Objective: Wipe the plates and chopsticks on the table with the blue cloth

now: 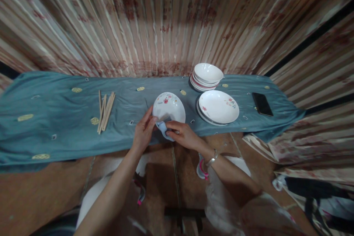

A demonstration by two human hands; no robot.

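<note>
A white plate [173,108] with small red flowers is tilted up near the front edge of the cloth-covered table. My left hand [144,129] grips its left rim, thumb on the near side. In my right hand [181,133] is a bunched light blue cloth [163,129], pressed against the plate's lower rim. The fingers are closed around the cloth and hide part of it. To the right lies a small stack of white flowered plates [219,107]. Behind that stack stand several nested white bowls [208,73], some with red bands.
Several wooden chopsticks [105,112] lie on the left of the blue-green tablecloth [66,125]. A black phone [262,104] rests near the right end. Pleated patterned curtains [168,25] hang directly behind the table. Tiled floor shows below.
</note>
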